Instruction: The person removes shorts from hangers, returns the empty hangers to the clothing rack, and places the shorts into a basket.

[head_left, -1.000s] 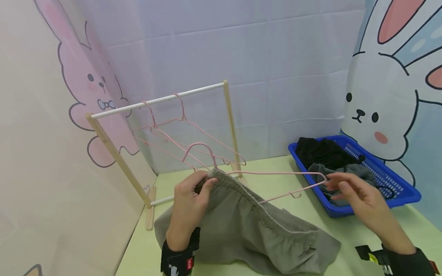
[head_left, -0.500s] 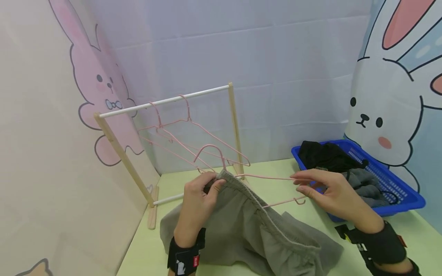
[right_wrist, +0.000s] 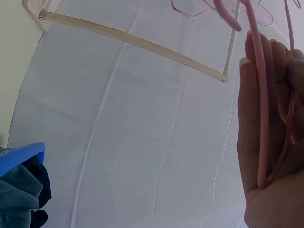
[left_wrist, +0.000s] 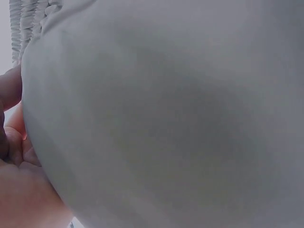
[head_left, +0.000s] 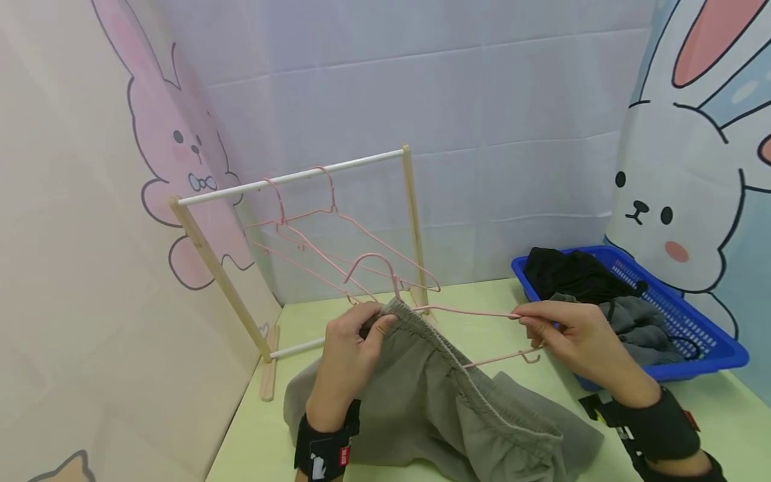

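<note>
My left hand (head_left: 349, 358) pinches the gathered waistband of grey-green elastic-waist shorts (head_left: 415, 388) between thumb and fingers. A pink hanger (head_left: 464, 310) has its left end inside the waistband, its hook standing up beside that hand. Its right arm sticks out of the waist opening, and my right hand (head_left: 581, 345) grips this end. In the right wrist view the hanger's bent end (right_wrist: 261, 118) lies against the palm with fingers around it. The shorts' fabric (left_wrist: 156, 118) fills most of the left wrist view, hiding the left fingertips.
Behind, a small rack with a white rail (head_left: 301, 175) and wooden posts carries two pink hangers (head_left: 361, 234). On the right stands a blue basket (head_left: 705, 363) holding black and grey clothes (head_left: 641, 331). A pale green table (head_left: 482, 293) lies beneath, with printed curtains around it.
My right hand has moved left from the hanger's tip and now grips its end. The left hand keeps its pinch on the waistband. The whole head view has shifted slightly.
</note>
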`<state>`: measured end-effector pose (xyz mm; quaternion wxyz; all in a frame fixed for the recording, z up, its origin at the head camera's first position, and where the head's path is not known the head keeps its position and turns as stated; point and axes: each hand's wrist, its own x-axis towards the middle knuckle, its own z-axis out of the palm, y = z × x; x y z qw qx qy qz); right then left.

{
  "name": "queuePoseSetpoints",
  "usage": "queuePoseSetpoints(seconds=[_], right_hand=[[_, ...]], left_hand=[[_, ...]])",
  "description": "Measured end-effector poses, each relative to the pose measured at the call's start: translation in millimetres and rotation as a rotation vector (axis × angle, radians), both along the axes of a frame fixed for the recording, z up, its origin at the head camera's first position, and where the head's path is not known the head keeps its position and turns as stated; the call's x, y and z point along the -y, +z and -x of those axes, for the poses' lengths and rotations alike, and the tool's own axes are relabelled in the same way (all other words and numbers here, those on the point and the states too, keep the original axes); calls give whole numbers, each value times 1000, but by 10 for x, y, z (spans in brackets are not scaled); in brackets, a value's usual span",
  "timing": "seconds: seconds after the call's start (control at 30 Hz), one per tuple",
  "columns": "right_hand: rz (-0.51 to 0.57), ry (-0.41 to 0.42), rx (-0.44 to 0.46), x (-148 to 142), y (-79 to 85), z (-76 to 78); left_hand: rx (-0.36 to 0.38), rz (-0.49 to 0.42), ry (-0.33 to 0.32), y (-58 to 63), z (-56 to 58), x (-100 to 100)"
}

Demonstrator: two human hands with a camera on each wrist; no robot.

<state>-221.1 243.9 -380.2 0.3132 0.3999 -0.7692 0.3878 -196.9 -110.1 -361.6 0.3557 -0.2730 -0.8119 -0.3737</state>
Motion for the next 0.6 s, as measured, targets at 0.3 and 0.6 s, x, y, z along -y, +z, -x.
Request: queuePoseSetpoints(seconds=[0.3, 0.6], right_hand=[[24, -127, -24, -183, 22, -55], [54, -268, -29, -494, 46, -178]], left_hand=[[41, 24, 0, -33, 16, 57], [51, 18, 19, -78, 16, 142]])
